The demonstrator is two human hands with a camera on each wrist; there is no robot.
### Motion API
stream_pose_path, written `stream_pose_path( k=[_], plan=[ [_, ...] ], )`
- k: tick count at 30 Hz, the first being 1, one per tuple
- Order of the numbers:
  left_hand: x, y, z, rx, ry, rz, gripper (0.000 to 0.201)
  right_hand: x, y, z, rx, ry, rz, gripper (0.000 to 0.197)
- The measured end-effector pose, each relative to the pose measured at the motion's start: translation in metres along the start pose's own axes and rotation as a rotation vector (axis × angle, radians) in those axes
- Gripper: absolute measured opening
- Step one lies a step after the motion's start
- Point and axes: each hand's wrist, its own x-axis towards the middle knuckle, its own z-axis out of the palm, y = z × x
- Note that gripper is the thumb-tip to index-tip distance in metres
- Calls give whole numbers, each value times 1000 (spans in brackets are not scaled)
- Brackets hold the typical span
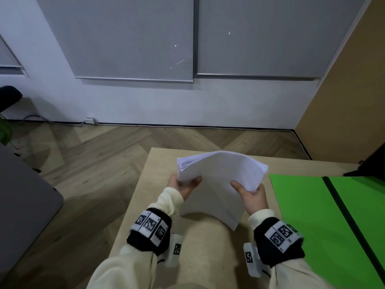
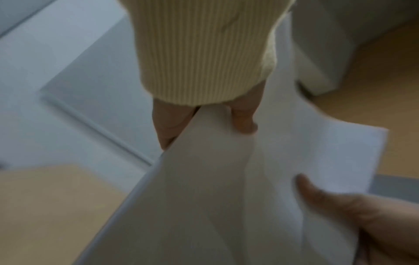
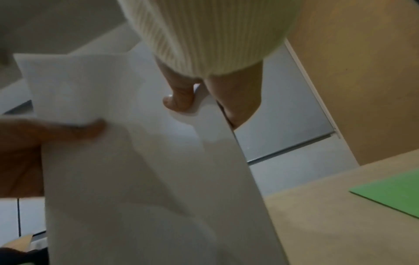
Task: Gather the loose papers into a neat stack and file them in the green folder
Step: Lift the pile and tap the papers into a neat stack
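Gathering step: left hand [image 1: 183, 185] and right hand [image 1: 251, 193] each pinch a side of the paper stack [image 1: 220, 174], held bowed above the table [image 1: 145, 195]. Next, presumably: square the edges, then carry them rightward onto the open green folder [image 1: 302, 205].

The light wooden rectangular desk [image 1: 158, 163] is bearing an open bright green folder [image 1: 308, 205] lying flat along its right side; a dark object, unidentifiable, is sitting at the far right corner.

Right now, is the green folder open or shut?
Open: the green folder lies spread flat on the table, its dark spine showing between two green panels. No papers inside what shows.
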Motion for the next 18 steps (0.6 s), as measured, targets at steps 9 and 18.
stream_pose_path(
  k=[9, 18],
  plan=[
    [-4, 67, -42, 40, 96, 412, 27, 12, -35, -15, -136, -84, -201, 26],
    [-12, 93, -29, 941, -67, 517, 28, -10, -64, -2, -522, -386, -322, 31]
  ],
)
